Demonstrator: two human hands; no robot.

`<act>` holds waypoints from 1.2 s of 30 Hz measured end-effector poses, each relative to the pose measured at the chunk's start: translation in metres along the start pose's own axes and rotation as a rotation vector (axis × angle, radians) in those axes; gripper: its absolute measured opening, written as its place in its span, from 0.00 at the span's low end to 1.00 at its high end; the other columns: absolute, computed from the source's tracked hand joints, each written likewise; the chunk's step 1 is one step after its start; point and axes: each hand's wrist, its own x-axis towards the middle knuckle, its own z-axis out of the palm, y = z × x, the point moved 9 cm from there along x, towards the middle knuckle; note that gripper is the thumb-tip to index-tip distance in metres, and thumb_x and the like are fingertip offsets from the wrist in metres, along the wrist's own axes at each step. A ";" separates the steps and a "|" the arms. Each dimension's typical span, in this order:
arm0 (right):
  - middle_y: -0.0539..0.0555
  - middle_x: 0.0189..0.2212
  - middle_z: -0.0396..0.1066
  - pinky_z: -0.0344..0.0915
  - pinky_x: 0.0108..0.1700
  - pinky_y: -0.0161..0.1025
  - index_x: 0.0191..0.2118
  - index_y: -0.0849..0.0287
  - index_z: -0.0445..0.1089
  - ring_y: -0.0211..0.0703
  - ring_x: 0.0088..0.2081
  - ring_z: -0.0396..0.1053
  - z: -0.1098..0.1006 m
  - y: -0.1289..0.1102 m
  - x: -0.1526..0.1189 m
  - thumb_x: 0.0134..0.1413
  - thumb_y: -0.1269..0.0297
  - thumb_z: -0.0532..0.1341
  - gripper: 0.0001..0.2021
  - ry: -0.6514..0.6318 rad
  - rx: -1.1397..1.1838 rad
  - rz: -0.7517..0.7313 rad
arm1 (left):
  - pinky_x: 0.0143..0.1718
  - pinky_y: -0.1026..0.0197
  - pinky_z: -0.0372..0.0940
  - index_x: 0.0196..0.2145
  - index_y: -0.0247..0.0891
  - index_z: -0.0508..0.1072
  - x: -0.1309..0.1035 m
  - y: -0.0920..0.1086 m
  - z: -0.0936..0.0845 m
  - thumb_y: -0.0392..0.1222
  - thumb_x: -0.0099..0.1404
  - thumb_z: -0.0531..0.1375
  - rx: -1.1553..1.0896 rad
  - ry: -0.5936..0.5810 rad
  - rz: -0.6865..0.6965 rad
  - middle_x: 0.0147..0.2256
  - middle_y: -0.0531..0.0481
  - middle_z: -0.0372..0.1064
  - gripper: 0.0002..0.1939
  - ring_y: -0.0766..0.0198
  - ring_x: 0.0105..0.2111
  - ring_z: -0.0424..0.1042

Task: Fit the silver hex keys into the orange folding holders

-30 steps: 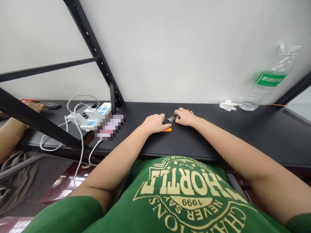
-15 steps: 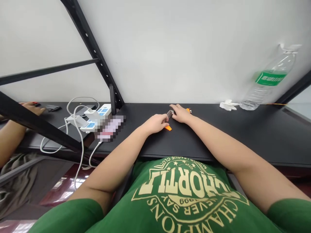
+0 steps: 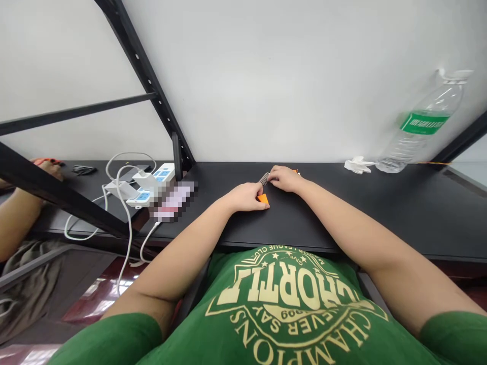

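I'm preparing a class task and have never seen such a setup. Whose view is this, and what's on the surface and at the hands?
No robot: a head-worn camera took every picture, looking forward and down past the wearer's green shirt. The left hand touches an orange piece; the right hand is at some thin grey rods; how firmly is unclear. On the black surface, to the right, are a bottle and a white crumpled item; a power strip lies further left.
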 end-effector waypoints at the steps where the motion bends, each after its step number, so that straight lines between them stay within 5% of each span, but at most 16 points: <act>1: 0.55 0.46 0.74 0.65 0.49 0.38 0.46 0.53 0.82 0.43 0.44 0.71 0.000 -0.001 0.000 0.62 0.74 0.59 0.15 -0.006 -0.013 -0.010 | 0.28 0.58 0.57 0.31 0.44 0.70 0.000 -0.001 0.000 0.58 0.51 0.71 0.004 -0.001 -0.001 0.29 0.52 0.72 0.20 0.57 0.29 0.72; 13: 0.56 0.44 0.74 0.63 0.44 0.38 0.41 0.55 0.81 0.45 0.43 0.72 0.006 -0.005 0.004 0.63 0.72 0.57 0.13 -0.077 -0.196 -0.024 | 0.34 0.60 0.63 0.40 0.43 0.64 0.006 -0.023 -0.008 0.39 0.64 0.62 -0.127 0.160 -0.098 0.34 0.52 0.76 0.09 0.59 0.34 0.74; 20: 0.56 0.38 0.74 0.59 0.32 0.39 0.32 0.55 0.73 0.46 0.35 0.70 0.004 -0.006 -0.005 0.53 0.66 0.64 0.00 -0.257 -0.212 0.158 | 0.29 0.64 0.63 0.39 0.42 0.65 0.009 -0.039 -0.013 0.35 0.64 0.61 -0.534 0.263 -0.151 0.29 0.56 0.74 0.08 0.67 0.25 0.72; 24: 0.55 0.35 0.75 0.59 0.30 0.39 0.31 0.54 0.72 0.45 0.32 0.70 0.005 -0.004 -0.010 0.50 0.66 0.65 0.02 -0.333 -0.150 0.225 | 0.26 0.66 0.63 0.39 0.41 0.65 0.010 -0.041 -0.012 0.36 0.63 0.62 -0.717 0.277 -0.180 0.29 0.55 0.75 0.09 0.67 0.25 0.73; 31: 0.54 0.34 0.75 0.60 0.33 0.39 0.32 0.55 0.73 0.45 0.33 0.70 0.006 -0.004 -0.007 0.51 0.70 0.65 0.04 -0.292 -0.135 0.152 | 0.24 0.67 0.63 0.39 0.40 0.65 0.008 -0.045 -0.022 0.37 0.63 0.64 -0.891 0.390 -0.192 0.27 0.54 0.73 0.11 0.67 0.25 0.74; 36: 0.57 0.41 0.73 0.62 0.40 0.40 0.38 0.55 0.78 0.47 0.39 0.71 0.005 -0.010 -0.001 0.61 0.71 0.59 0.10 -0.167 -0.210 0.024 | 0.25 0.66 0.65 0.40 0.40 0.65 0.007 -0.051 -0.030 0.39 0.63 0.64 -0.951 0.482 -0.175 0.27 0.55 0.73 0.11 0.67 0.25 0.73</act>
